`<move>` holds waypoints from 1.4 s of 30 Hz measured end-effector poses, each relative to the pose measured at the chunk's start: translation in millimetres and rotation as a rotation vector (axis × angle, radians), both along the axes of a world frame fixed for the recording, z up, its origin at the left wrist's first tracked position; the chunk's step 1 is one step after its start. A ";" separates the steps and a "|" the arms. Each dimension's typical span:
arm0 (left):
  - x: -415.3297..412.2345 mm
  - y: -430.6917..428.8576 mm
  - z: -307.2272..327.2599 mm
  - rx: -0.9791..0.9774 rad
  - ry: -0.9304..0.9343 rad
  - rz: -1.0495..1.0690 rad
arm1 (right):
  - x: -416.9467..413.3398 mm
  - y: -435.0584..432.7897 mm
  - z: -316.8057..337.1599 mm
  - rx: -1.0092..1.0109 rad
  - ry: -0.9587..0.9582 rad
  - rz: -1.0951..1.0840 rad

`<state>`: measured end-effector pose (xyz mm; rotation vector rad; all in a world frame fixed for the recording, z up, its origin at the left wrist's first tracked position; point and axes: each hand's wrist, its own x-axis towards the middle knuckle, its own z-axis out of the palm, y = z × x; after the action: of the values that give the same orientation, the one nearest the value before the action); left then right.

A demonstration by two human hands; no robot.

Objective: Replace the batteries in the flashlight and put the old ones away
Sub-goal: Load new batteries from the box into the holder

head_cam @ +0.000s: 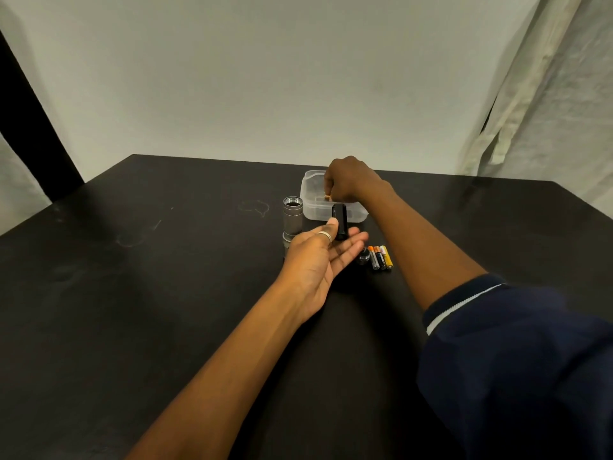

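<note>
Black table [166, 293] | left hand [318, 260] pinches black holder [340, 222] | right hand [348, 184] pinches battery [327, 196] over tub [308, 180] near far edge

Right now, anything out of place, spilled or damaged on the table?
Nothing stands out. The flashlight body stands upright, uncapped; its cap lies by three batteries lined up side by side. Left hand holds the black battery holder; right hand holds a battery over the clear container. Nothing spilled.
</note>
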<state>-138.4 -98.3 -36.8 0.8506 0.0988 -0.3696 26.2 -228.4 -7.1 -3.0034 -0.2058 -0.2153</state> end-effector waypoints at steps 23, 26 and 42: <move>-6.0 1.6 1.8 0.107 -0.074 -0.002 | -139.5 -2.4 33.1 0.968 -0.319 -0.073; -9.2 1.2 2.3 0.127 -0.100 0.004 | -169.2 1.5 23.2 0.989 -0.325 -0.076; -8.6 0.9 -1.6 0.103 -0.174 -0.004 | -177.5 11.6 -21.1 0.756 -0.522 -0.009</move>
<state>-147.0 -97.4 -38.4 0.9809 -0.0457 -0.2953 -151.3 -216.9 -28.2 -2.1505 -0.1175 -0.8574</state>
